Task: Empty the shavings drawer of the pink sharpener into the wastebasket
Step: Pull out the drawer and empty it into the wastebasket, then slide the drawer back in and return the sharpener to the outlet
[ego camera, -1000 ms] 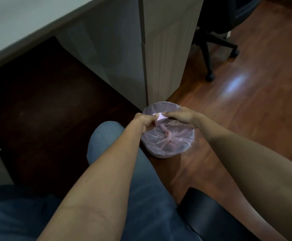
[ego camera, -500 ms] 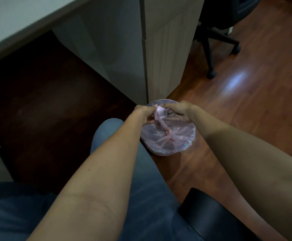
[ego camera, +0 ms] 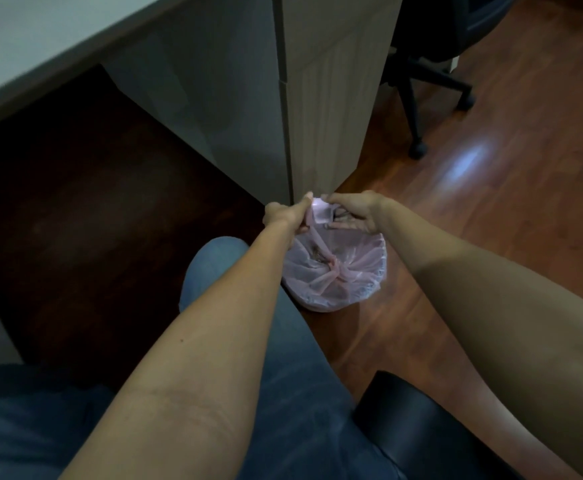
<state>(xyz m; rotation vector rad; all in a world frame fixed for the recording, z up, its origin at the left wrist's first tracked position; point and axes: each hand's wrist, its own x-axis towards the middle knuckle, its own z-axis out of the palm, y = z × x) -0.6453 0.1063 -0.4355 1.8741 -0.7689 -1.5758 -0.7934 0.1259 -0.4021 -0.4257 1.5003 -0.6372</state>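
floor (ego camera: 491,237): glossy red-brown wood | desk cabinet (ego camera: 331,98): pale | office chair base (ego camera: 421,88): black

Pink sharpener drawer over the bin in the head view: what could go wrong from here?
1. The small pink plastic sharpener drawer is pinched between left hand and right hand above the far rim of the pink-lined round wastebasket, so shavings might fall outside, onto the wooden floor.
2. The fingertip grip looks slight; the drawer could drop into the bag.
3. The scene is dim, so leftover shavings may go unnoticed.
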